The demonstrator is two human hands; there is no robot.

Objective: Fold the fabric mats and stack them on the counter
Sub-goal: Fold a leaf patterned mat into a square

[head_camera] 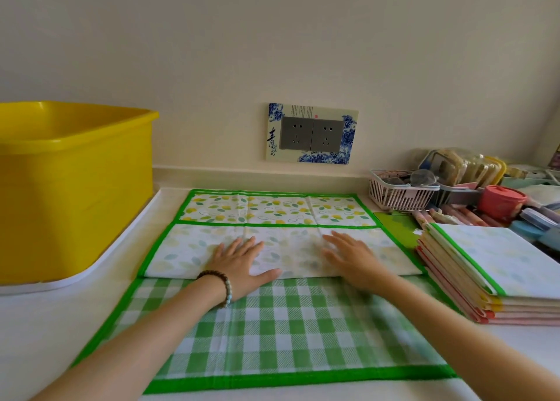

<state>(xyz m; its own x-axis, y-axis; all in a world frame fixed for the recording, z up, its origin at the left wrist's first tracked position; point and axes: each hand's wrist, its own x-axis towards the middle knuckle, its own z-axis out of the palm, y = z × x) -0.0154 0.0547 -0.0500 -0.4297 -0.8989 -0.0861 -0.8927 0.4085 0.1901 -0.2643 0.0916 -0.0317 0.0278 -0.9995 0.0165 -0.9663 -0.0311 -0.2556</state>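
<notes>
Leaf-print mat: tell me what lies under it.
A green checked mat lies beneath the leaf-print mat, its near part showing. How far it runs underneath is covered.

A big yellow plastic tub (72, 188) stands on a white tray (45, 287), well off to the left of the left hand (242, 264). On the wall beyond that hand and the right hand (351, 258) is a grey double socket (312, 135) set in a blue-and-white flowered plate. Further right and beyond the right hand, a white slatted plastic basket (397, 196) sits near a small red lidded pot (500, 202), with clear yellow-rimmed boxes (472, 164) behind them.
</notes>
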